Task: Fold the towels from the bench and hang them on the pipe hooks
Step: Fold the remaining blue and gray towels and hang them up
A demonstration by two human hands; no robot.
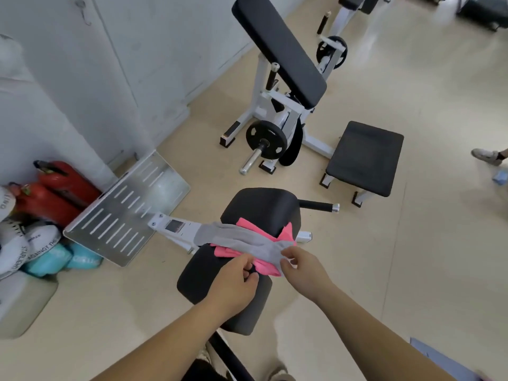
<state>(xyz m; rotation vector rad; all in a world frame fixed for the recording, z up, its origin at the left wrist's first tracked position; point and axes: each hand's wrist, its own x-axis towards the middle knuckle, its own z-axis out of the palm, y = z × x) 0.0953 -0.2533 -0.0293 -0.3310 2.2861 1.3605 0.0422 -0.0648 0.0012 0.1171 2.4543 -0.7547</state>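
Note:
A grey towel lies stretched across the black padded bench, on top of a pink towel that shows above and below it. My right hand pinches the grey towel's near right end. My left hand is curled at the pink towel's near edge, fingers closed on the cloth. A small metal hook hangs on the white wall at the top left; no pipe can be made out.
A slotted metal footplate stands left of the bench. Red fire extinguishers and bags lie at the far left. A preacher-curl machine with a weight plate and a black stool stand beyond. Another person's foot is at the right edge.

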